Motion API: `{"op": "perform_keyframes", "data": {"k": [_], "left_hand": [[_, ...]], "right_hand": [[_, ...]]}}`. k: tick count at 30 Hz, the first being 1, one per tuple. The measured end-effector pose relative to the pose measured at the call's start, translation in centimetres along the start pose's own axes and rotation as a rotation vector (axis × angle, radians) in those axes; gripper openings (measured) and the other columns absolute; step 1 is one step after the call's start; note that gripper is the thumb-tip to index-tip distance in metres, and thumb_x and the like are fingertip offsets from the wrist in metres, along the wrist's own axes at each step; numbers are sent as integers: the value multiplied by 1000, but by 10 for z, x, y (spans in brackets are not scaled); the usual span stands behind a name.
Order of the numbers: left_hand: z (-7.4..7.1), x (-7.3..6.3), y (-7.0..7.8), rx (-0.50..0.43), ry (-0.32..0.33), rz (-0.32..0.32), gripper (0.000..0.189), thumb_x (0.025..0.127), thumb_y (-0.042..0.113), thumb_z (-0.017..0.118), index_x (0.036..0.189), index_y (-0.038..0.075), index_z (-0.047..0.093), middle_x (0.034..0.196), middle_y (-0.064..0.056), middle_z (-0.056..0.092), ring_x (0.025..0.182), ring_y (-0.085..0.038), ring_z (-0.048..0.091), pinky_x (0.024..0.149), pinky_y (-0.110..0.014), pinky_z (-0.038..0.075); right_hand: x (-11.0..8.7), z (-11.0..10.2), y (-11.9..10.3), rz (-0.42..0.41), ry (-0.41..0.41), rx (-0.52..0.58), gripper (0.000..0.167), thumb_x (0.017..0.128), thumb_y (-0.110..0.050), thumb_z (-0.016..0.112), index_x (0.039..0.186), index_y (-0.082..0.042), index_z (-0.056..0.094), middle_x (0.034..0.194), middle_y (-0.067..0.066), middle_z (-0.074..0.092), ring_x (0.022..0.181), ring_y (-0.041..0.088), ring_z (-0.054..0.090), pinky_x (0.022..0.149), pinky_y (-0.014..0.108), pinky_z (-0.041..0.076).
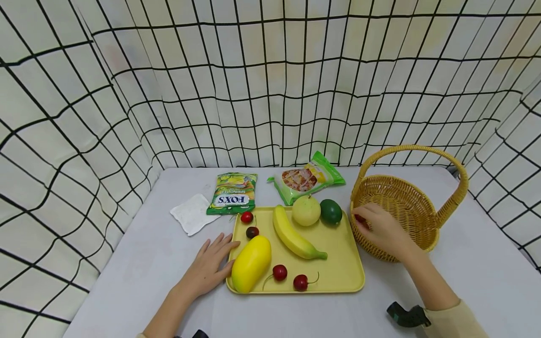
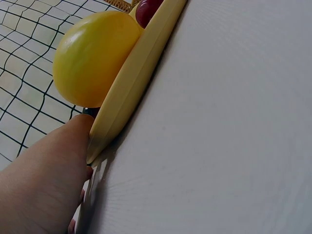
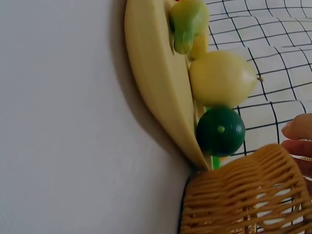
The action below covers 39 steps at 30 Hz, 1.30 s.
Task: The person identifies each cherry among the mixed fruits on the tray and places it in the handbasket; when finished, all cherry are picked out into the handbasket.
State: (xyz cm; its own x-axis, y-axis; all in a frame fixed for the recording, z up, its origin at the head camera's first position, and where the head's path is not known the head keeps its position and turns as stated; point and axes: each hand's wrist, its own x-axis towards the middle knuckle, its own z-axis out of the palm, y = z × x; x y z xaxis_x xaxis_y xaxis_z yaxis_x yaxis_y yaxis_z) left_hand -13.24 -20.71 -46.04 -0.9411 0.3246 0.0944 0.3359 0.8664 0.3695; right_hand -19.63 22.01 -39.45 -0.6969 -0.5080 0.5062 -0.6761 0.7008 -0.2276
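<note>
My left hand [image 1: 210,266] lies beside the left edge of a yellow tray [image 1: 340,263], fingers extended and thumb by the rim. Close to that thumb is a yellow mango [image 1: 251,264]. At the left rim of a wicker basket [image 1: 390,190], my right hand [image 1: 382,230] pinches a small dark red fruit [image 1: 360,219], mostly hidden by the fingers. The tray also carries a banana [image 1: 296,237], a pale yellow-green round fruit [image 1: 306,211], a dark green fruit [image 1: 331,212] and several cherries [image 1: 279,272]. In the right wrist view, the right fingers [image 3: 300,127] show above the basket [image 3: 239,200].
Behind the tray lie a green FOX'S candy bag [image 1: 232,193] and a green and white snack packet [image 1: 306,179]. A white tissue [image 1: 192,215] lies left of them. The basket's tall handle [image 1: 458,188] arches overhead. Black-lined white cloth surrounds the white table [image 1: 296,314].
</note>
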Motion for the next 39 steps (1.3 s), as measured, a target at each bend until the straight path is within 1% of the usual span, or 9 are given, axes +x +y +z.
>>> {"op": "perform_keyframes", "data": {"k": [6,10,15,18,20,26,31,35,39], "left_hand": [[0,0,-1,-1,5,-4,48,90,34,54,134,18,46,144,-8,36,135,-29,23,108,-54,8],[0,1,-1,-5,10,-11,53,89,34,55,137,17,43,143,-7,37,135,-28,23,109,-53,9],[1,1,-1,-5,13,-13,60,88,34,57,140,11,37,143,-8,37,135,-27,24,109,-52,10],[1,1,-1,-2,13,-15,65,87,34,58,141,7,33,143,-9,37,135,-28,24,109,-52,11],[1,0,0,-1,13,-19,66,87,33,58,141,6,32,143,-10,37,135,-28,25,109,-52,11],[0,0,0,1,16,-27,66,87,34,58,142,6,32,143,-10,36,134,-28,25,109,-51,12],[0,-1,-2,8,37,-13,67,87,34,57,142,7,31,144,-10,36,135,-29,25,109,-50,14],[2,-1,-3,9,51,1,66,87,34,57,143,8,31,144,-11,35,134,-30,24,108,-51,15],[3,-1,-3,16,43,-8,66,88,35,55,143,10,30,145,-10,33,135,-29,23,109,-49,14]], "right_hand": [[7,2,-11,-52,-25,8,27,74,-1,72,100,-5,65,94,6,60,87,17,56,69,32,52],[12,4,-18,-80,-50,22,26,76,-3,71,101,-6,65,94,4,59,86,15,55,69,29,51],[19,8,-27,-106,-66,31,28,75,-4,72,102,-8,65,96,2,58,87,14,54,70,28,50],[24,12,-33,-135,-73,29,27,75,-4,73,100,-9,65,96,2,59,90,14,55,74,29,51],[27,15,-36,-165,-71,25,26,75,-4,72,99,-9,66,95,1,59,89,14,55,73,28,50],[38,25,-46,-264,-48,41,26,73,-3,74,97,-7,65,95,3,60,87,16,55,71,27,49],[47,34,-55,-312,-50,68,27,73,-5,74,98,-8,64,95,3,60,87,16,56,73,27,50],[53,39,-62,-338,-64,84,28,73,-5,74,100,-9,64,95,3,59,87,16,56,75,28,49],[57,44,-67,-332,-100,88,28,75,-7,73,102,-7,64,96,4,59,89,17,55,77,29,49]]}}
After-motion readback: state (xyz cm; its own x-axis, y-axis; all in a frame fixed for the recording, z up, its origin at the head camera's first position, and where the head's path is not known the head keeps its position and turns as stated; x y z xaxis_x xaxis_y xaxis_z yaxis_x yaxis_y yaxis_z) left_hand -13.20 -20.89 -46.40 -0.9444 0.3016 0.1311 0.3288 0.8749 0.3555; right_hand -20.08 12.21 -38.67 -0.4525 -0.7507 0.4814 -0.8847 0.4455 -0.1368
